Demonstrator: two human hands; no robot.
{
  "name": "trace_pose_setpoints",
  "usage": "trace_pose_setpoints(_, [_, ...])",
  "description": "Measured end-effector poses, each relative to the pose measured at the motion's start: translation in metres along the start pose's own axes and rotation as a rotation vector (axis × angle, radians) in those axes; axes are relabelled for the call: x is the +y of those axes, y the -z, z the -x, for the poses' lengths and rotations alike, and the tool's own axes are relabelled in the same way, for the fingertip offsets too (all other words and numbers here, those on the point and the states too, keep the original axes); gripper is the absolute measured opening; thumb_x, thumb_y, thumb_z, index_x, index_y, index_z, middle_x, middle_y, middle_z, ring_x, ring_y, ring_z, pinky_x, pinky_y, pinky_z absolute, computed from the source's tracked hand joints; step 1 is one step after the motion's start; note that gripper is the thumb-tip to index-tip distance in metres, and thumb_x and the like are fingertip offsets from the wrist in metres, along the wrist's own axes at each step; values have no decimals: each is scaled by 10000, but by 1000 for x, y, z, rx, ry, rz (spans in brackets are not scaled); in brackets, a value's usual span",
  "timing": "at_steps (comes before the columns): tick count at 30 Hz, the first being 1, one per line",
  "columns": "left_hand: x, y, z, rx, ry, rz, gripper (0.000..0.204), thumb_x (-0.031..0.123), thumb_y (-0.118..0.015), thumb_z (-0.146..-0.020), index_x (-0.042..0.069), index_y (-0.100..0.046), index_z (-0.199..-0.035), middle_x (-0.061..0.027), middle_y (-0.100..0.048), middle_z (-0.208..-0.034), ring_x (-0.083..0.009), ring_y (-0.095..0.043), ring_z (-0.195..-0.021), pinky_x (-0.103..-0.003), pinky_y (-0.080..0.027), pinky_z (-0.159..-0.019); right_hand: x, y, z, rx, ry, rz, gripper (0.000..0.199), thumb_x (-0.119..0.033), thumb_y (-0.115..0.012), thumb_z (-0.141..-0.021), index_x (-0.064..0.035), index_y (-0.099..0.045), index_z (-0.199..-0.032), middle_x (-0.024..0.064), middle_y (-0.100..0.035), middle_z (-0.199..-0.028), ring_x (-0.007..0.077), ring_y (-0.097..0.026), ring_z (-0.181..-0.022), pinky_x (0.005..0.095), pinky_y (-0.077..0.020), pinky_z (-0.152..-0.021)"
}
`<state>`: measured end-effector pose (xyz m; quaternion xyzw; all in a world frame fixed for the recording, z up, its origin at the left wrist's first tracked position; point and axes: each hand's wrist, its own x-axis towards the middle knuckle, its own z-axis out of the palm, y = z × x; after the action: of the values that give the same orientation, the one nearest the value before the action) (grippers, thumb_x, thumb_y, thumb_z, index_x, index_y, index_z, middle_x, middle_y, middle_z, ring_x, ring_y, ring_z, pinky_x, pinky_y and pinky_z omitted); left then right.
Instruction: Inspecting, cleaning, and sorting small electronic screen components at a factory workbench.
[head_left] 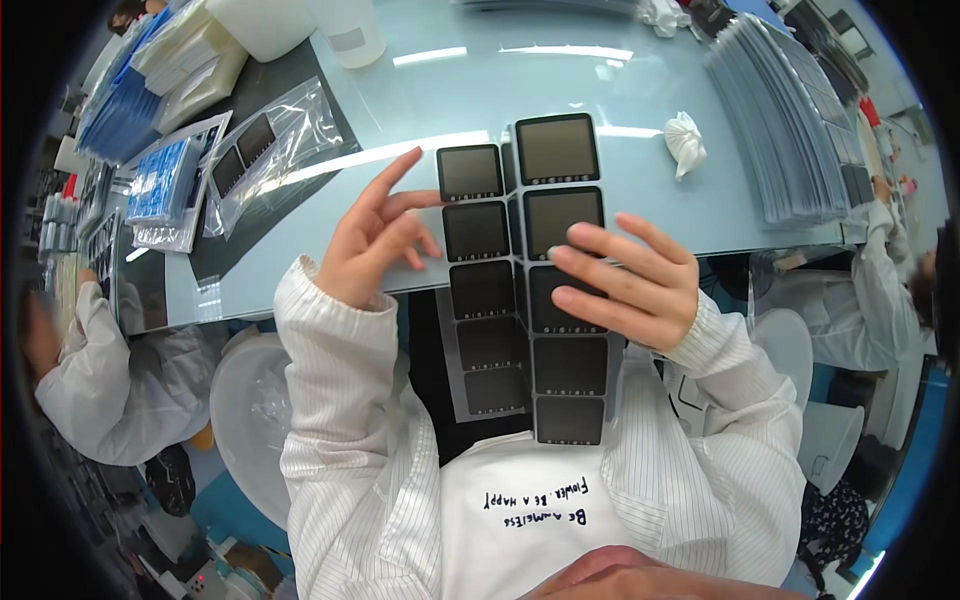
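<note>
Two columns of dark rectangular panels with pale borders lie side by side in front of me, running off the table's near edge towards my lap. Beside the upper part of the left column (476, 231) is my left hand (375, 240), open, its index finger stretched out and other fingers curled loosely near the panels' edge. My right hand (640, 285) reaches in over the right column (570, 365), fingers spread and fingertips over its middle panels. The right thumb is hidden. A dark gap separates the two columns.
Thick stacks of clear plastic sheets (775, 130) stand at the right, near a crumpled white wad (685, 145). On the left lie a clear bag with dark panels (245, 155) and a blue-and-white pack (165, 185). A translucent container (350, 35) stands behind. People sit at both sides.
</note>
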<state>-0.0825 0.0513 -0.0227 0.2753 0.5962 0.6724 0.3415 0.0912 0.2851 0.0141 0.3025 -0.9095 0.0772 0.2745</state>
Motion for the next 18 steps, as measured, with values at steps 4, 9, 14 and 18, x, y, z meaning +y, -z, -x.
trace_pose_setpoints(4, [1, -17, 7, 232, -7, -112, 635, -42, -554, -825, 58, -285, -1391, -93, -659, -910, -107, -595, -668, -211, -474, -612, -3, -3, 14, 69, -186, 112, 259, -118, -605, -713, -197, -691, -944, 82, -640, -1094, 264, -543, -1112, 379, -422, -953])
trace_pose_setpoints(9, [-2, -17, 9, 353, -90, -67, 602, -45, -585, -813, 31, -346, -1360, -103, -666, -825, -131, -612, -662, -245, -498, -627, 0, -15, 31, 221, -402, 222, 267, -28, -641, -650, -148, -727, -872, 154, -580, -1175, 305, -516, -1120, 359, -446, -907])
trace_pose_setpoints(14, [-6, -16, 10, 383, -120, -79, 565, -33, -608, -808, -1, -387, -1327, -125, -670, -822, -154, -621, -657, -258, -516, -636, -3, -31, 31, 518, -868, -391, 273, -45, -577, -834, -25, -611, -1104, 204, -527, -1224, 226, -641, -882, 291, -528, -745])
trace_pose_setpoints(18, [-7, -16, 10, 405, -129, -80, 430, -15, -619, -811, -19, -508, -1227, -128, -672, -831, -152, -625, -669, -260, -522, -636, -1, -30, 18, 771, -1225, -1047, 247, -144, -575, -894, 19, -592, -1079, 113, -619, -1012, 70, -550, -620, 194, -463, -562])
